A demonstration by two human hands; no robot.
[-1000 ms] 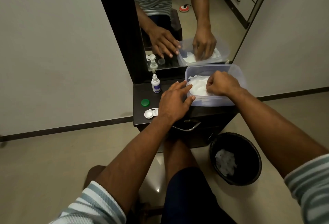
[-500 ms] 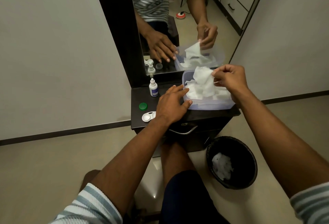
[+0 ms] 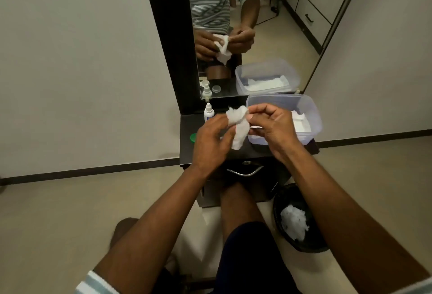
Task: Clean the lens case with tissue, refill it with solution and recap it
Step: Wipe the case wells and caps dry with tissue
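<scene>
While both hands pinch tissue, the bin holds wads

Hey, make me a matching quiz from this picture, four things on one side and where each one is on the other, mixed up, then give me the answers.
Things
1. crumpled white tissue
2. small white dropper bottle
3. round green cap
4. clear plastic tub

Places
A. at the dark tabletop's left edge
B. on the tabletop's right side, with folded tissues inside
C. held between the left hand and right hand
D. standing at the foot of the mirror

Pairs: 1-C, 2-D, 3-A, 4-B
</scene>
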